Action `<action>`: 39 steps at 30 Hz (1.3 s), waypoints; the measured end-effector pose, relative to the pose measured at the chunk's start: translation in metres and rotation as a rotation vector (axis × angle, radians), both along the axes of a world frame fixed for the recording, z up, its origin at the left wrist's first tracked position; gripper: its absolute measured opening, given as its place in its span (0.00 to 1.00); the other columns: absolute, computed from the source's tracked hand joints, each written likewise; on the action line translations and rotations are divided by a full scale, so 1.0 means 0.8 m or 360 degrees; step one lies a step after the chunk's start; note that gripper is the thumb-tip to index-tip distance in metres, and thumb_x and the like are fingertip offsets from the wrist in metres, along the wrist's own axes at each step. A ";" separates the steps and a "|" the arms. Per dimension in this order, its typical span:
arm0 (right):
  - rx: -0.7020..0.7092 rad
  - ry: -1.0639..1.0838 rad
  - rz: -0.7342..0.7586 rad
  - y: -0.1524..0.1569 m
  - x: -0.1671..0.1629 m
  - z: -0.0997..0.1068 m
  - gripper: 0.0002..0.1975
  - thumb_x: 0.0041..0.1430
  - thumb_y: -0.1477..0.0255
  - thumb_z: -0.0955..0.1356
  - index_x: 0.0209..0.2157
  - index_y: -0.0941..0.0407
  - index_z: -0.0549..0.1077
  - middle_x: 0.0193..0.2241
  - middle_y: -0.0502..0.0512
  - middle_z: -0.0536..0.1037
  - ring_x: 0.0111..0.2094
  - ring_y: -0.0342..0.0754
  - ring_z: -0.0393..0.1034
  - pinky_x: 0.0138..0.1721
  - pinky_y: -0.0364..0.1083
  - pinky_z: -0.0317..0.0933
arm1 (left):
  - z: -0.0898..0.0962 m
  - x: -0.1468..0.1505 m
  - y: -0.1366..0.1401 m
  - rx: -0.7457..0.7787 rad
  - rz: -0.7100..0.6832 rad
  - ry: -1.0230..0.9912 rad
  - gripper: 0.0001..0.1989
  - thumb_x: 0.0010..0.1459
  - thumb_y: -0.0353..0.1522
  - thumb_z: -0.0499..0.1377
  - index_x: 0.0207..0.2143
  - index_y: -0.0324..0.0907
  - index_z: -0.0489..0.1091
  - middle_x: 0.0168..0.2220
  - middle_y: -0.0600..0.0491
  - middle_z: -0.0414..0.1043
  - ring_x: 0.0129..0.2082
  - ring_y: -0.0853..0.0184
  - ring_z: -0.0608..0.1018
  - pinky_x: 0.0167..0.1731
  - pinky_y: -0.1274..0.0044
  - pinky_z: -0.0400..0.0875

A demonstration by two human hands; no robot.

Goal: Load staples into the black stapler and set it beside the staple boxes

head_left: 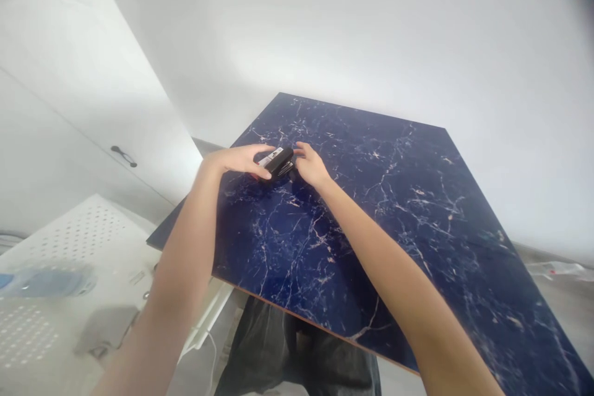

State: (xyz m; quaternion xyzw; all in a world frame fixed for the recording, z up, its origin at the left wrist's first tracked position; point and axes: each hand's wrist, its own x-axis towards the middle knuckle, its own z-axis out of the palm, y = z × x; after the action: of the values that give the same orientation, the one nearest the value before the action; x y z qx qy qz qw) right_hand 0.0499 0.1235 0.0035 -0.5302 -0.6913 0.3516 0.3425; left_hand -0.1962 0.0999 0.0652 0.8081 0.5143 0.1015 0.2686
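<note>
A small black object with a white printed face is at the left-middle part of the blue marbled table. I cannot tell its exact kind. My left hand grips it from the left, thumb along the near side and fingers at the far side. A bit of red shows below that hand. Close to the object's right end is my right hand, its fingers apart and slightly bent. Whether those fingertips touch the object is unclear. Something thin and dark shows at the object's lower right edge.
A white perforated surface stands at the lower left, with a blurred light-blue item on it. A white door with a dark handle is on the left. Behind the table rises a white wall. Clear plastic lies beyond the right edge.
</note>
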 end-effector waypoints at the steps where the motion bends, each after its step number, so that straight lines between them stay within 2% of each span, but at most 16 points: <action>1: 0.0008 -0.0006 0.0060 0.007 0.001 -0.002 0.30 0.56 0.79 0.63 0.61 0.52 0.71 0.57 0.60 0.80 0.54 0.57 0.77 0.56 0.59 0.71 | -0.004 0.002 0.002 -0.0009 -0.0012 0.0004 0.48 0.52 0.50 0.70 0.72 0.49 0.60 0.72 0.42 0.59 0.62 0.48 0.76 0.51 0.68 0.78; 4: 0.0033 -0.0037 0.0181 0.017 0.004 -0.009 0.26 0.56 0.79 0.64 0.54 0.52 0.78 0.51 0.57 0.83 0.51 0.55 0.79 0.55 0.58 0.71 | -0.011 0.007 0.007 -0.0025 0.0060 0.0077 0.53 0.50 0.50 0.71 0.74 0.48 0.55 0.73 0.39 0.55 0.62 0.47 0.76 0.50 0.67 0.78; 7: 0.0060 -0.0085 0.0199 0.023 0.010 -0.012 0.23 0.56 0.78 0.65 0.50 0.53 0.81 0.47 0.58 0.85 0.50 0.56 0.79 0.56 0.59 0.70 | -0.012 0.005 0.009 -0.0009 0.0094 0.0180 0.55 0.49 0.53 0.71 0.74 0.47 0.55 0.73 0.38 0.57 0.63 0.46 0.75 0.53 0.64 0.77; 12: 0.0111 -0.0177 0.0132 0.038 0.019 -0.015 0.21 0.57 0.76 0.66 0.51 0.54 0.80 0.43 0.59 0.85 0.45 0.55 0.80 0.53 0.58 0.71 | -0.017 -0.002 0.012 0.0109 -0.0024 0.0166 0.51 0.50 0.55 0.69 0.72 0.49 0.59 0.70 0.40 0.63 0.61 0.48 0.77 0.52 0.65 0.76; 15: 0.0147 -0.0258 0.0103 0.048 0.021 -0.018 0.19 0.59 0.76 0.65 0.49 0.55 0.80 0.40 0.57 0.85 0.40 0.52 0.80 0.49 0.54 0.72 | -0.021 0.001 0.013 0.0080 -0.0110 0.0125 0.48 0.53 0.55 0.67 0.73 0.51 0.59 0.70 0.42 0.64 0.59 0.51 0.78 0.50 0.68 0.77; 19: 0.0273 -0.0406 0.0066 0.051 0.033 -0.015 0.21 0.60 0.80 0.60 0.47 0.57 0.79 0.43 0.59 0.83 0.44 0.52 0.78 0.51 0.53 0.71 | -0.025 0.006 0.015 0.0125 -0.0189 0.0053 0.45 0.54 0.53 0.66 0.70 0.51 0.62 0.64 0.43 0.73 0.49 0.56 0.84 0.43 0.73 0.78; 23: 0.0484 -0.0571 0.0329 0.044 0.049 -0.003 0.20 0.56 0.83 0.61 0.41 0.54 0.80 0.49 0.58 0.81 0.53 0.53 0.73 0.59 0.53 0.64 | -0.025 0.008 0.015 0.0099 -0.0212 0.0007 0.41 0.54 0.50 0.67 0.69 0.52 0.65 0.56 0.47 0.79 0.43 0.59 0.85 0.41 0.74 0.77; 26: 0.0589 -0.0701 0.0533 0.043 0.058 0.010 0.19 0.54 0.85 0.63 0.41 0.54 0.80 0.47 0.59 0.81 0.52 0.56 0.71 0.60 0.54 0.62 | -0.024 0.008 0.015 0.0032 -0.0253 -0.0022 0.38 0.55 0.48 0.66 0.67 0.54 0.67 0.54 0.49 0.80 0.43 0.59 0.85 0.41 0.73 0.77; 28: 0.0634 -0.0767 0.0563 0.047 0.063 0.019 0.19 0.54 0.84 0.64 0.41 0.54 0.80 0.46 0.60 0.81 0.51 0.58 0.71 0.59 0.55 0.61 | -0.023 0.009 0.014 0.0050 -0.0246 -0.0002 0.38 0.54 0.49 0.67 0.66 0.54 0.68 0.55 0.49 0.80 0.42 0.59 0.85 0.40 0.73 0.77; 31: 0.0668 -0.0809 0.0492 0.056 0.072 0.029 0.16 0.56 0.82 0.65 0.43 0.55 0.79 0.45 0.61 0.82 0.49 0.59 0.71 0.56 0.55 0.62 | -0.022 0.008 0.012 0.0098 -0.0200 0.0045 0.39 0.53 0.52 0.67 0.66 0.54 0.68 0.58 0.47 0.78 0.42 0.59 0.85 0.37 0.73 0.77; 36: 0.0620 -0.0744 0.0193 0.056 0.083 0.024 0.07 0.61 0.71 0.69 0.39 0.55 0.78 0.36 0.57 0.84 0.38 0.54 0.76 0.47 0.52 0.66 | -0.017 0.018 0.005 -0.0077 -0.0091 0.0014 0.35 0.61 0.54 0.62 0.67 0.54 0.67 0.59 0.47 0.77 0.40 0.60 0.84 0.38 0.72 0.77; 39: 0.0603 -0.0662 0.0009 0.046 0.076 0.014 0.07 0.63 0.70 0.67 0.39 0.54 0.77 0.36 0.56 0.84 0.37 0.52 0.77 0.45 0.50 0.67 | -0.021 0.037 0.002 0.0159 -0.0003 0.0025 0.32 0.59 0.54 0.63 0.61 0.52 0.73 0.57 0.45 0.77 0.40 0.58 0.83 0.38 0.70 0.78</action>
State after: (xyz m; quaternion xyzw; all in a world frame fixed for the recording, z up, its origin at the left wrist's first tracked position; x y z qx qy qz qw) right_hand 0.1106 0.1601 0.0147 -0.5157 -0.8016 0.1008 0.2853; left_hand -0.1669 0.1015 0.0488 0.8217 0.5100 0.1206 0.2239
